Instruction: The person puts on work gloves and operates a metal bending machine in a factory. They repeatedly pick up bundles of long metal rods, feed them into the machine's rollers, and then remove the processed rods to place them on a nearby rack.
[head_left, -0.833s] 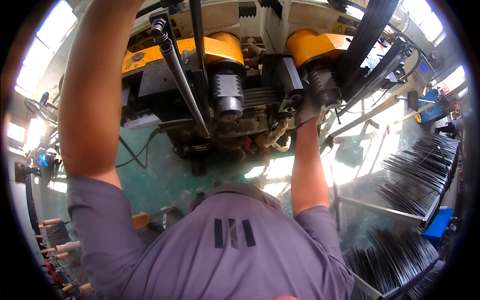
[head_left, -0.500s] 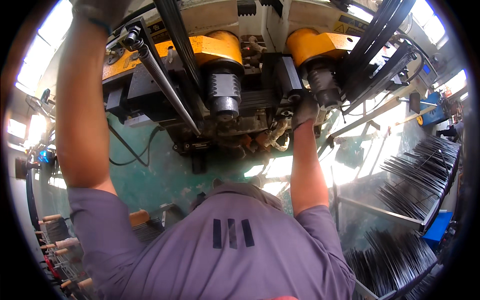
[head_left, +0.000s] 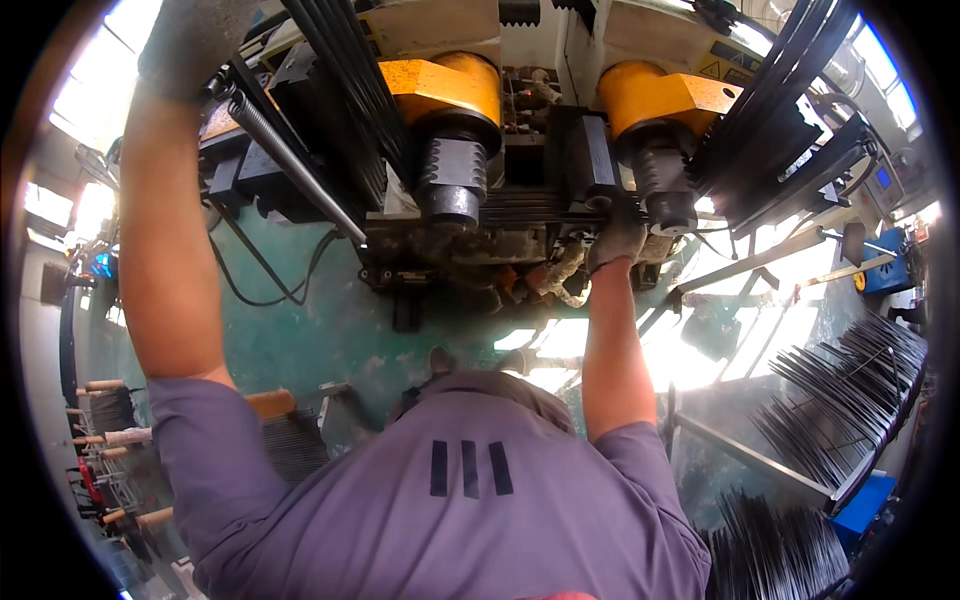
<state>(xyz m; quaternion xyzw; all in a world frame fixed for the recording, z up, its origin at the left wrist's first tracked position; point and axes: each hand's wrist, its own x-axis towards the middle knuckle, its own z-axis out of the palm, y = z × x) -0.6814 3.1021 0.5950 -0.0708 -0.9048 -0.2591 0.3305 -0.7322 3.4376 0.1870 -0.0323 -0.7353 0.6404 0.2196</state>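
Note:
My left hand [head_left: 195, 48], in a dark grey glove, is raised at the upper left beside the machine's swing arm; its fingers are blurred and partly cut off. My right hand [head_left: 617, 243], also gloved, is closed at the black metal rods [head_left: 535, 207], just below a dark block [head_left: 594, 160]; shade hides part of its fingers. The rods run across the machine between two toothed steel cylinders, one on the left [head_left: 452, 180] and one on the right [head_left: 664, 185]. At both sides the rods are bent upward, in a left bundle [head_left: 345, 80] and a right bundle [head_left: 775, 95].
Yellow machine heads [head_left: 440, 85] sit above the cylinders. A coil-spring rod [head_left: 290, 155] slants down at the left, over a cable [head_left: 285, 295]. Racks of dark rods [head_left: 840, 390] stand at the right. Wood-handled bars [head_left: 105, 440] and another rod stack [head_left: 295, 445] are at the left.
The machine's side arms have swung outward. The left rod bundle leans further left and looks more spread. My left hand has come lower into view; my right hand stays by the rods.

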